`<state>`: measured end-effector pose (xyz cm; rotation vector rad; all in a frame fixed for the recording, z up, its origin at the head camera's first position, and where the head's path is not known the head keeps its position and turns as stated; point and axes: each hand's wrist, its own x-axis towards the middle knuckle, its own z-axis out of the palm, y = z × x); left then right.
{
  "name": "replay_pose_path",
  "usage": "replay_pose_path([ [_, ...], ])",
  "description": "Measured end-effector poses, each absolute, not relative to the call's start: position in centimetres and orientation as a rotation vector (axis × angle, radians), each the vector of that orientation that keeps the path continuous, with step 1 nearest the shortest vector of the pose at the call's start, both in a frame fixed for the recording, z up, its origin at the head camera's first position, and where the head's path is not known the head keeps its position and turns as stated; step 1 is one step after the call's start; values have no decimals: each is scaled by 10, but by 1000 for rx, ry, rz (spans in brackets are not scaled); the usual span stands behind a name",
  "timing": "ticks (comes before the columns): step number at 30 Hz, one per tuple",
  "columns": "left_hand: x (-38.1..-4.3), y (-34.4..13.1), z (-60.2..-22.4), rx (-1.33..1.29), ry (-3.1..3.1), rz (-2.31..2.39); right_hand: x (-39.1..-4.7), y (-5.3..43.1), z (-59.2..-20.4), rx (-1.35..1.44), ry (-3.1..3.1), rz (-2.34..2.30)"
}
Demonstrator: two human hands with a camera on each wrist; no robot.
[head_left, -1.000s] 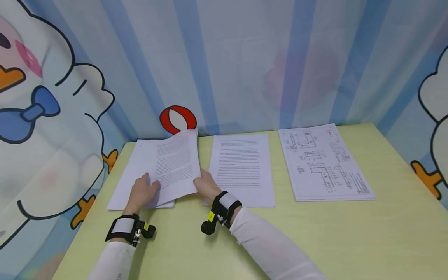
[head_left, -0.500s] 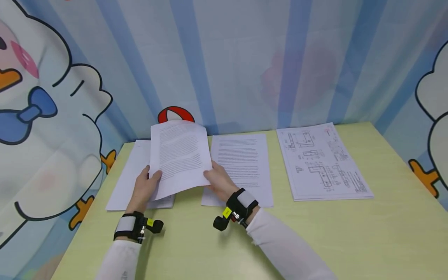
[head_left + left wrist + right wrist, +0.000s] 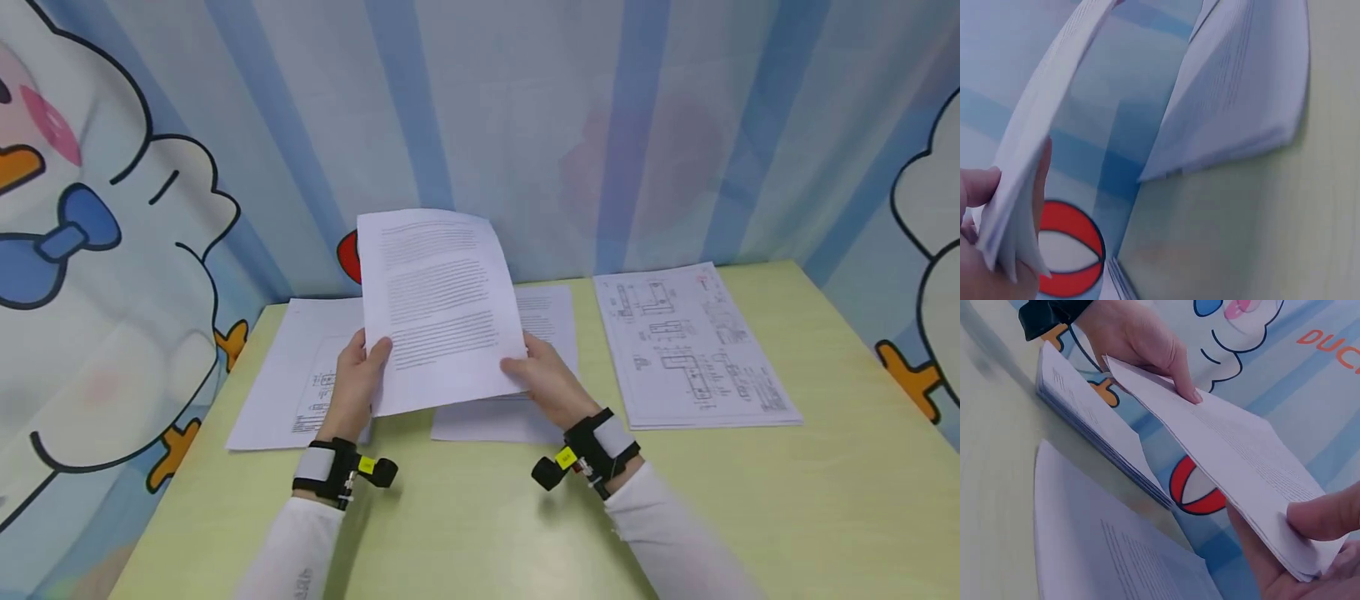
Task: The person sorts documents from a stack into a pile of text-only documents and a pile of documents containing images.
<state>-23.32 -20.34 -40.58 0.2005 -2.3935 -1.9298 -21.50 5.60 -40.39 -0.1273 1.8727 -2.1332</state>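
Observation:
Both hands hold a few printed sheets of paper (image 3: 442, 308) raised above the table and tilted up toward me. My left hand (image 3: 358, 379) grips their left edge, thumb on the printed face. On the opposite edge, my right hand (image 3: 551, 379) pinches the sheets between thumb and fingers. In the right wrist view, the held sheets (image 3: 1222, 450) look like a thin bundle, with the right thumb on top and fingers beneath. Behind and below lies a text stack (image 3: 480, 425), partly covered by the raised sheets. At the left lies a stack with drawings (image 3: 262, 400), partly hidden by my left hand.
A third stack of technical drawings (image 3: 690, 350) lies on the right of the pale yellow-green table (image 3: 480, 525). A blue striped curtain (image 3: 525, 125) with cartoon ducks hangs along the table's back and sides.
Both hands have lifted the printed sheets off the left stack and carried them right and up. A drawing on the left stack has come into view. The right stack stays put.

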Motion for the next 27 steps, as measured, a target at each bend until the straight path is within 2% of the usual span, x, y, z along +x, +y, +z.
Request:
replay_pose_path([
  [8, -231, -163, -394, -65, -2490, -1915, -210, 102, -386, -72, 2135, -2027],
  [16, -237, -139, -404, -62, -2572, -1878, -210, 119, -397, 31, 2334, -1935],
  [27, -243, -136, -434, 40, -2761, -1772, -216, 124, -426, 109, 2558, -1623],
])
